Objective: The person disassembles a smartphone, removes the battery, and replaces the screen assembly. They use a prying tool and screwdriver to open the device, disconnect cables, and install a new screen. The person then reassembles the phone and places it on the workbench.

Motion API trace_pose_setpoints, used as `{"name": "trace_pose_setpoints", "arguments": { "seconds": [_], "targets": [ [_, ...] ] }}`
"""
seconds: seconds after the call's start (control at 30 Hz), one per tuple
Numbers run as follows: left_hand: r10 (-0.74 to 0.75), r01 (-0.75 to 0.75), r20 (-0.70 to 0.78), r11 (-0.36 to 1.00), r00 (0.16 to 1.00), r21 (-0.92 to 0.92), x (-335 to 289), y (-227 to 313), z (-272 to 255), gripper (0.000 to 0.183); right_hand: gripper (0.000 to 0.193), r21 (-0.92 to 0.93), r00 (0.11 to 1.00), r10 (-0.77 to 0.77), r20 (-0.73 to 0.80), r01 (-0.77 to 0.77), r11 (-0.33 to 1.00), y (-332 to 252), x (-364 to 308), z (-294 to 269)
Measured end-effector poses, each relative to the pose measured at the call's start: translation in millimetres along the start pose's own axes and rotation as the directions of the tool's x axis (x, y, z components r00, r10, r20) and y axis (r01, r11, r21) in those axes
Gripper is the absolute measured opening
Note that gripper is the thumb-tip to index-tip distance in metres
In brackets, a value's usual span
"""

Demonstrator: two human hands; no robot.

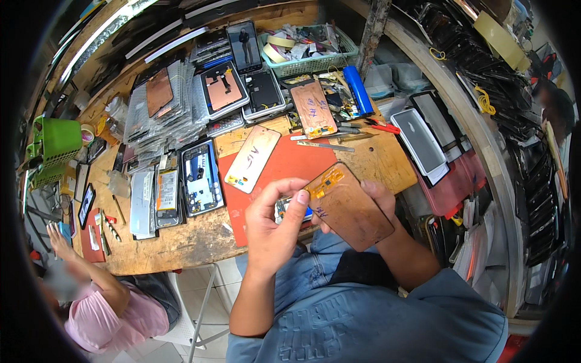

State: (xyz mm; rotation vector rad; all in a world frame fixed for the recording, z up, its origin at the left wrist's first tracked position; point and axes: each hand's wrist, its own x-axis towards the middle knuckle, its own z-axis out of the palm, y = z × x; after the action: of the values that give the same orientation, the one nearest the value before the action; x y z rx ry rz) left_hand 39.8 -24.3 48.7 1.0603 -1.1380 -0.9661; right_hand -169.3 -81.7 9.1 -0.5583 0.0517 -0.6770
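Over the table's front edge I hold a phone screen panel, tilted, its copper-brown back facing up with a yellow flex cable at the top left. My left hand grips its left edge, thumb by the flex cable. My right hand is wrapped around its right edge, most fingers hidden beneath it. Behind my left hand, a small blue and white part shows in part on the red mat. A paler panel with handwriting lies on the mat, and another copper-backed panel rests farther back.
Metal tweezers and red-handled pliers lie behind the panel. Opened phones and stacked bubble-wrapped screens stand left. A blue cylinder and a green basket are at the back. A person in pink sits at left.
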Motion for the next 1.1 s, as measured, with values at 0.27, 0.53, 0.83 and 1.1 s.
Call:
{"name": "trace_pose_setpoints", "arguments": {
  "seconds": [0.27, 0.53, 0.83, 1.1],
  "targets": [
    [0.004, 0.003, 0.052, 0.991, 0.999, -0.133, -11, 4, 4, 0.012, 0.091, -0.073, 0.996, -0.032, 0.079, 0.038, 0.997, 13, 1, -12],
    [-0.058, 0.065, 0.051, 0.988, 0.997, -0.143, -11, 11, 2, 0.014, 0.087, -0.025, 0.994, 0.044, 0.103, -0.041, 0.999, 14, 0, -20],
    [-0.194, 0.184, -0.044, 0.969, 0.98, -0.164, -9, -6, -5, 0.016, 0.078, 0.147, 0.993, 0.107, 0.041, -0.112, 0.983, 16, -2, -13],
    [-0.162, 0.007, -0.42, 0.938, 0.893, -0.345, 9, -39, -107, 0.036, 0.038, -0.736, 0.891, -0.29, -0.348, -0.069, 0.673, -31, 6, -20]
  ]
}}
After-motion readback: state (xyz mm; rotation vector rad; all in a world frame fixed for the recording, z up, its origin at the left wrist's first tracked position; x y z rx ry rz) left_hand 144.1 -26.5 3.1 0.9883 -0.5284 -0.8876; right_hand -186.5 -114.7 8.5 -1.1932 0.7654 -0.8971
